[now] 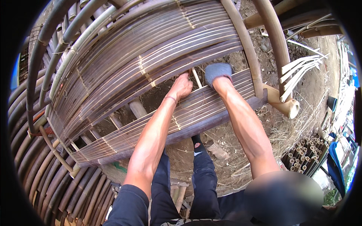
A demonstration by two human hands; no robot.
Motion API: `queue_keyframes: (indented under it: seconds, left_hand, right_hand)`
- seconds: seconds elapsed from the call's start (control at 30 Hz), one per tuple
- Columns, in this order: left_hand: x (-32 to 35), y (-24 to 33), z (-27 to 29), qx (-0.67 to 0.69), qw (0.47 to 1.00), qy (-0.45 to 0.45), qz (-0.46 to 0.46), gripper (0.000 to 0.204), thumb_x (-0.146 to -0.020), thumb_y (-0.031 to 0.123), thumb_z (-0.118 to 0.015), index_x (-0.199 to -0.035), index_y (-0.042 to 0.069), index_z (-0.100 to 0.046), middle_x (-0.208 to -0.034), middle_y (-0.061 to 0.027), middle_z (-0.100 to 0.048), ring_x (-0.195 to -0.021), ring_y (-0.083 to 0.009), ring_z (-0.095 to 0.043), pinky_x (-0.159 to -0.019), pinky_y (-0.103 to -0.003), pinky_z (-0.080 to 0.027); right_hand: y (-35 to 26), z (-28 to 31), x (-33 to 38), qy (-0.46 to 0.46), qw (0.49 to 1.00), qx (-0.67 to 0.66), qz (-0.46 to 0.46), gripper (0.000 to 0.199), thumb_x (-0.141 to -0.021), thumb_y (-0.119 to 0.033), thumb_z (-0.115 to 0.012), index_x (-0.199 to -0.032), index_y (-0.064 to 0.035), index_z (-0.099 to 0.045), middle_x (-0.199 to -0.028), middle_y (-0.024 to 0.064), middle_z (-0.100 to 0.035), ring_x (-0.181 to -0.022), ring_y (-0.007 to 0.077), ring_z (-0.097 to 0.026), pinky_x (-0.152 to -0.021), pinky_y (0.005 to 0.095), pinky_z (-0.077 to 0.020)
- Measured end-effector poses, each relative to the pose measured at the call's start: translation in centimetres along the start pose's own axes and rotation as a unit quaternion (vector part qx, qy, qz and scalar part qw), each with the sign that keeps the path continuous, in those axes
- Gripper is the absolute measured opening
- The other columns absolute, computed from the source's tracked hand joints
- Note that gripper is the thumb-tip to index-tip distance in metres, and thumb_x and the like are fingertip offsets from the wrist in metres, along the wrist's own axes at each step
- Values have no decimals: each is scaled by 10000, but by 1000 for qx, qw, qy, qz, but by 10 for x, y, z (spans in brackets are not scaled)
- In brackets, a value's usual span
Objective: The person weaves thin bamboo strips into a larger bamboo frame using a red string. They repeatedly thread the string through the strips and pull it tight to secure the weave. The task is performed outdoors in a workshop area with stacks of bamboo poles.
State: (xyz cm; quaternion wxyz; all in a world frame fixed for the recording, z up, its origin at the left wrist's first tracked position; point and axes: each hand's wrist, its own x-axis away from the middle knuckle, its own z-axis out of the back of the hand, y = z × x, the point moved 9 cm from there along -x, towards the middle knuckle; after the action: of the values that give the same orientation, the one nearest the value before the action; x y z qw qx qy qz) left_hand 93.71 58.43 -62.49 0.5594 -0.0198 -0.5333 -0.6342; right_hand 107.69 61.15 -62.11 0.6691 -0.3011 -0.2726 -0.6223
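Slatted bamboo frame (166,64) fills most of my view, set over bare earth (179,156) just ahead of the dark trouser legs (204,171), its dark near rail (200,129) running crosswise. Between its broad far slats (124,66) and the narrow near slat band (200,103) lies a long gap, and both of my hands are working there. My left grip (181,86), bare, has its fingers curled in at the edge of the far slats; I cannot tell whether they pinch anything. Beside it a pale crosspiece (197,78) bridges the gap. My right grip (218,74) is wrapped in a blue-grey cloth cover (217,69), which hides the fingers, so I cannot say whether it is wide or narrow.

I judge the step in hand to be fitting or adjusting slats along this gap. Next, I think, the work calls for steadying the far edge with one hand while the other settles the piece evenly. Pale split strips (301,71) fan out off to the right, well apart from both hands.
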Motion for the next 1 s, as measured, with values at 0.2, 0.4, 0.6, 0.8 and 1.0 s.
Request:
queue_keyframes:
  seconds: [0.2,0.4,0.6,0.8,1.0]
  left_hand:
    - [0,-25,-22,128,991,-29,31,420,-866,173,-606,-1208,-71,-624,-1114,-274,-685,-1054,-310,-658,-930,-393,-488]
    - [36,-4,9,135,988,32,71,260,-887,254,-681,-1001,32,-752,-887,-104,-739,-870,-172,-672,-807,-350,-514]
    - [93,53,23,320,935,-153,-14,191,-902,207,-712,-967,34,-761,-880,-11,-716,-808,-86,-604,-770,-274,-499]
    - [96,68,23,379,911,-160,19,192,-920,177,-698,-1059,53,-746,-958,-3,-714,-715,-63,-565,-685,-241,-493]
    - [82,30,13,534,827,-27,174,434,-959,117,-633,-1357,-14,-520,-1110,-99,-712,-780,-114,-671,-629,-224,-517]
  right_hand:
    - [-24,-44,-15,-204,953,-209,84,379,-837,-299,-631,-1111,-54,-726,-1206,190,-682,-1071,367,-672,-898,444,-518]
    - [-18,-10,8,-43,981,-111,152,367,-846,-293,-609,-1143,-94,-696,-1074,237,-688,-995,408,-663,-871,441,-533]
    - [-29,51,134,242,902,-263,241,338,-796,-228,-716,-1104,-90,-719,-1114,177,-686,-1083,344,-631,-936,446,-510]
    - [19,-48,255,0,600,-794,-102,216,-836,-126,-768,-1011,-8,-725,-1087,126,-718,-946,241,-665,-836,338,-516]
    - [186,-94,512,306,862,-302,-270,252,-767,95,-777,-819,-54,-580,-761,-35,-537,-696,84,-503,-633,218,-430]
